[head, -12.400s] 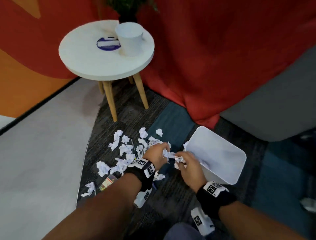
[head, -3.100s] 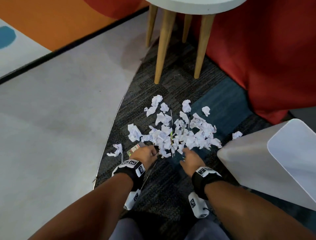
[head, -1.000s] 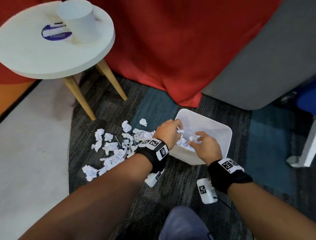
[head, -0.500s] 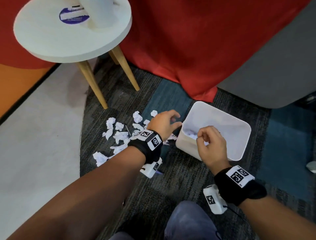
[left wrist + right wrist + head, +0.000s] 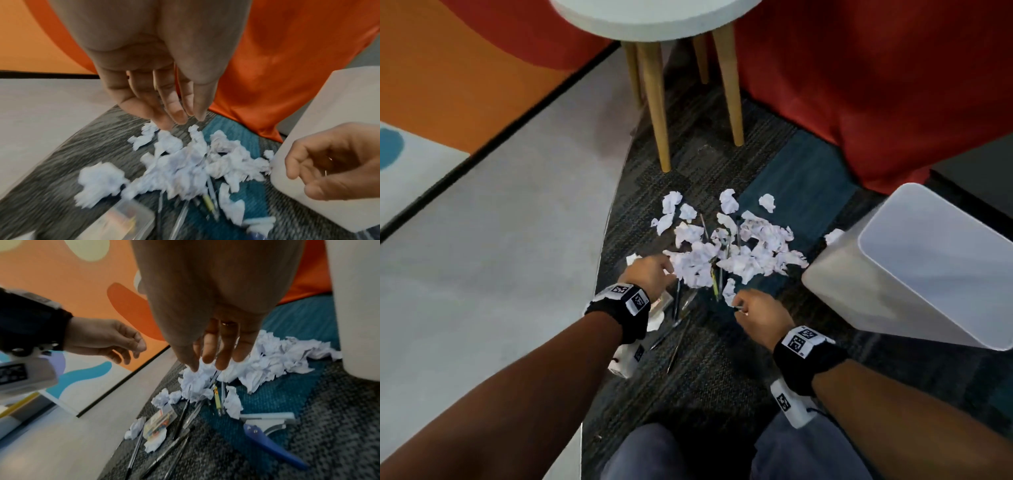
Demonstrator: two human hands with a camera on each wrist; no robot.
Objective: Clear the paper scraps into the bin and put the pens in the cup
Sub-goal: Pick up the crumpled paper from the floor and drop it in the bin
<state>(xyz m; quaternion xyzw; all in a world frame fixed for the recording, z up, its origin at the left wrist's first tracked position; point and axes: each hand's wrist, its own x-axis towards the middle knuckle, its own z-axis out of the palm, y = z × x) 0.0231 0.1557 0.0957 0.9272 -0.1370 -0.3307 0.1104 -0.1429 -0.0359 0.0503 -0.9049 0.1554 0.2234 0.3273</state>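
Note:
A pile of crumpled white paper scraps (image 5: 729,250) lies on the dark carpet, with several pens (image 5: 681,310) among and below it. My left hand (image 5: 666,272) hovers at the pile's left edge; in the left wrist view its fingers (image 5: 176,116) hang relaxed above the scraps (image 5: 185,164) and hold nothing. My right hand (image 5: 739,305) is at the pile's near edge, and its fingers (image 5: 213,360) point down over the scraps (image 5: 267,361), empty. The white bin (image 5: 914,267) stands to the right. A yellow pen (image 5: 217,400) lies below the pile. The cup is out of view.
A round white table (image 5: 654,17) on wooden legs (image 5: 657,113) stands behind the pile. A small clear plastic box (image 5: 160,421) and a blue-handled tool (image 5: 271,446) lie among the pens. Red fabric (image 5: 876,85) hangs at the back right. Smooth grey floor (image 5: 500,240) is on the left.
Both hands have left the bin and come back left to the scrap pile, empty. The view has tilted down, so the table top and cup have gone out of sight.

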